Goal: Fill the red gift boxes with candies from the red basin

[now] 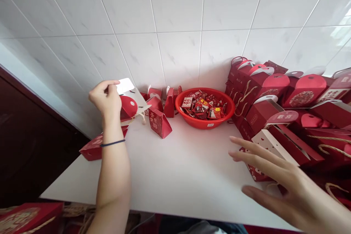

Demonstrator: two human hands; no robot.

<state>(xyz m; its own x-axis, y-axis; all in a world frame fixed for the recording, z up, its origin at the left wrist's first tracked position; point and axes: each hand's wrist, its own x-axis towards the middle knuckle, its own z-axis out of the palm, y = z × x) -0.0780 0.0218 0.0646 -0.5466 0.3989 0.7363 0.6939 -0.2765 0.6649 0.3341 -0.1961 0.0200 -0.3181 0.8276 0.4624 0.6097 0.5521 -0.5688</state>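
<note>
Left of the red bowl (204, 123) of sweets (204, 104), the left hand (105, 97) holds a gift box (131, 105) above the desk (178, 175), fingers pinched on its white flap. The box looks only half folded. Right of the bowl, the right hand (287, 182) hovers with fingers spread and empty beside a crowding pile of boxes (274, 91) that seem finished. A few small boxes (159, 122) stand just left of the bowl.

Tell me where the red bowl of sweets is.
Head view, centre: the red bowl sits at the back of the white table by the tiled wall, small folded boxes to its left, stacked gift boxes to its right.
</note>
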